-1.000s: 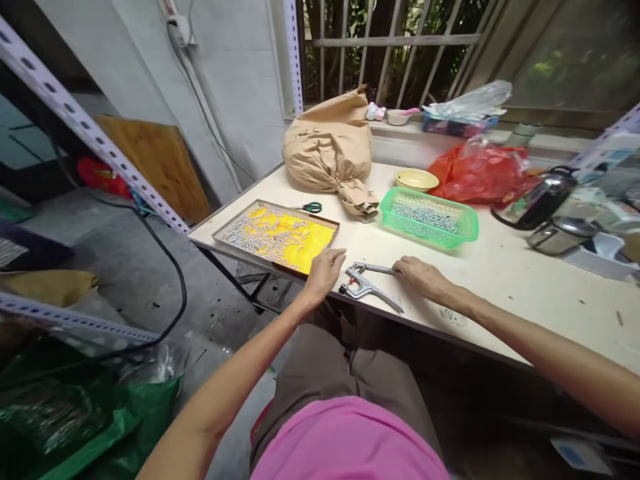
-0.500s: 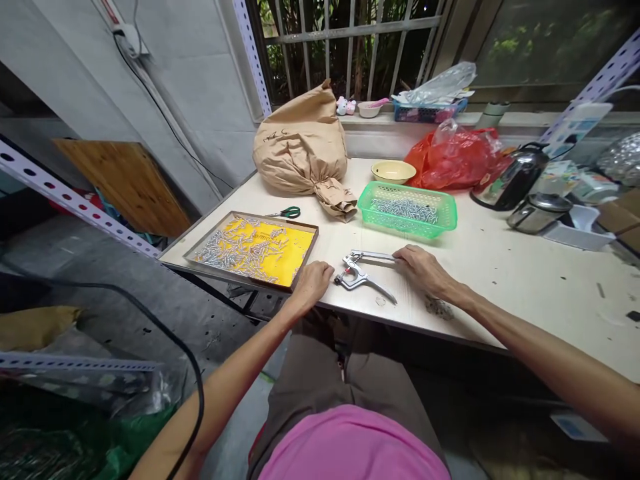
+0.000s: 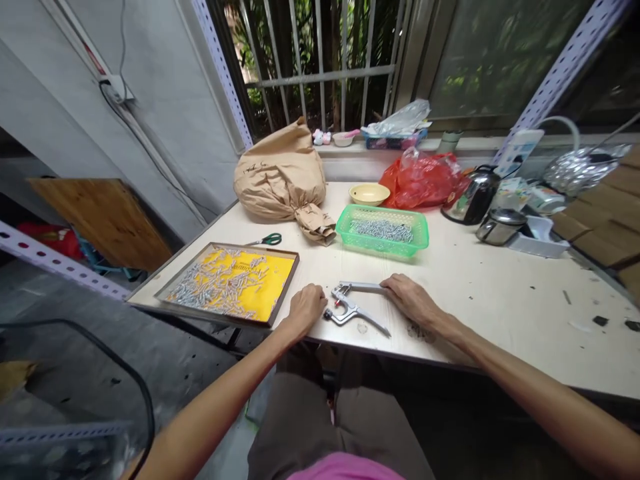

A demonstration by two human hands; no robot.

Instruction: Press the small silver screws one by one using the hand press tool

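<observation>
Small workshop: worktable [image 3: 480,313], hand-lever pliers [image 3: 367,319], green basket [image 3: 383,249] of little metal parts [image 3: 384,231].

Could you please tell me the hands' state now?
Left hand: curled; whether it holds anything cannot be told.
Right hand: closed on a handle of the pliers.

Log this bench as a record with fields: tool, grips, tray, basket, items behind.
Tool: silver metal pliers-like tool, spread open on the pale tabletop
Left grip: fingers curled beside the tool; anything inside hidden
Right grip: fingers at the end of the upper handle
Tray: shallow rectangular brown-rimmed tray, yellow-lined, strewn with small silver metal pieces
Basket: green perforated plastic basket, holding similar small pieces
Behind tray: green-handled scissors, brown paper sack
Behind basket: pale yellow round bowl, red plastic bag
</observation>
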